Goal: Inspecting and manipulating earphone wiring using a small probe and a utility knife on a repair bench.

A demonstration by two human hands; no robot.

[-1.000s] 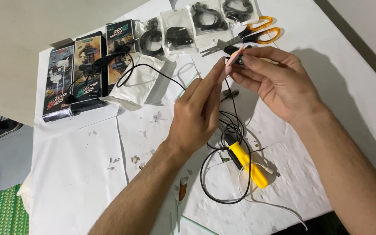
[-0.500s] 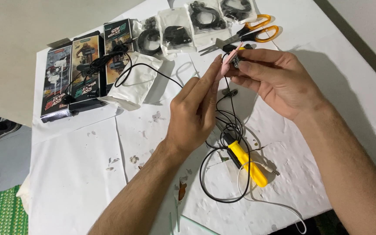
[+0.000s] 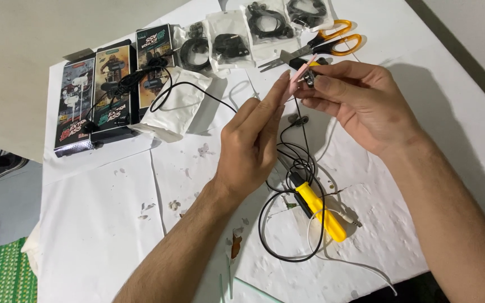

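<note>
Head view: a small pink plastic earphone part [image 3: 297, 82] is pinched between the fingertips of the left hand [image 3: 251, 148] and the right hand [image 3: 360, 104], just above the frame's centre, over a white paper-covered table [image 3: 102, 224]. Both hands' fingers are closed on it. A thin black cable [image 3: 287, 168] hangs from the part and is coiled below, beside a yellow-handled tool [image 3: 321, 210]. Orange-handled scissors [image 3: 326, 45] lie at the upper right, and printed cardboard boxes [image 3: 110, 87] at the upper left.

Bright, even overhead light; the right hand [image 3: 360, 104] casts a soft shadow rightward on the sharp white table [image 3: 102, 224].
</note>
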